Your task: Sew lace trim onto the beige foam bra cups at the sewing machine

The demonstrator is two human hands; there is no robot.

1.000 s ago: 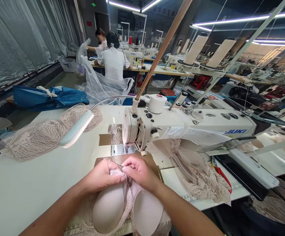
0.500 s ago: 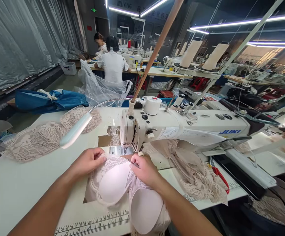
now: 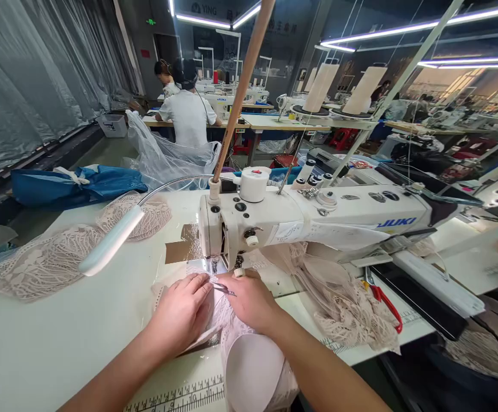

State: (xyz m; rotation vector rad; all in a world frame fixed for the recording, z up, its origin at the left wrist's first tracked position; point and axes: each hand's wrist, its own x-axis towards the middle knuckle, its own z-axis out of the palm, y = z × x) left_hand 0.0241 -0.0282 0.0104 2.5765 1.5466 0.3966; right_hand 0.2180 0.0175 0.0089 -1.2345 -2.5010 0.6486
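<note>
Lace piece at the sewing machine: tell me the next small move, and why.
Probably ease the lace piece slightly toward the presser foot with the left hand, keeping it flat. Its far edge lies close by the foot, the left hand rests over it, and the right hand, with a slim metal tool, is beside it to steady the other side.

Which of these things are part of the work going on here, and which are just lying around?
Seemingly in use:
lace garment, under the left hand
small metal tool, in the right hand
sewing machine, just beyond the hands

Apparently just lying about:
blue bag
clear plastic
red-handled tool, right of the machine
</note>
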